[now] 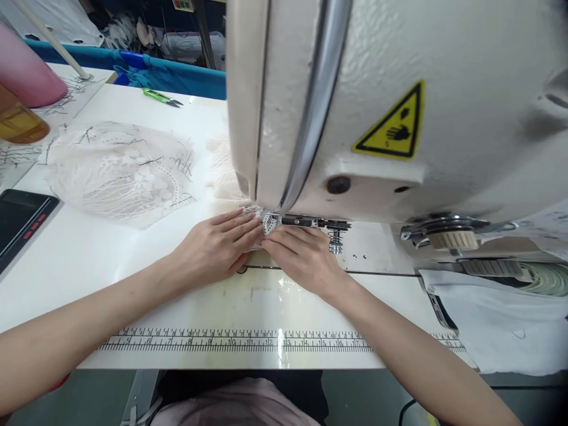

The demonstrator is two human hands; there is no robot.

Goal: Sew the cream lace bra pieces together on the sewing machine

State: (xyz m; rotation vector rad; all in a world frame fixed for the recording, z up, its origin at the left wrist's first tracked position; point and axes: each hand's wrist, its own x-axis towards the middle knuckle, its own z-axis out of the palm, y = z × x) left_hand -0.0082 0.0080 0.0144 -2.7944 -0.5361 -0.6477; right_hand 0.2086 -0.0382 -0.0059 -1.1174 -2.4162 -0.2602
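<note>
L hand [217, 242] lies palm-down, fingers [239, 228] straight & close together, spread flat on the lace rather than closed round it. R hand [306, 257] sits just beside it, fingertips partly hidden under the sewing machine [337, 118]; can't tell if they pinch anything. The 2 hands nearly meet, w/ the lace [268, 222] showing b/w them, right at the foot of the machine head. Needle's hidden, so stitch line can't be checked here.

Step looks like guiding lace thru. Prob. best: light, even pressure from both hands, no tugging, since openwork this fine likely stretches or puckers. Smooth it flat before it goes under, & have fingertips well clear of the needle; the yellow warning label [394, 127] shows a hand for good reason.

Further out: 1 sheer lace panel [119, 177] lies apart on the surface [146, 307], L of the hands, loose dark threads on it. Green snips [162, 96] lie beyond, handy for trimming. Printed ruler [248, 341] runs along the near edge.
</note>
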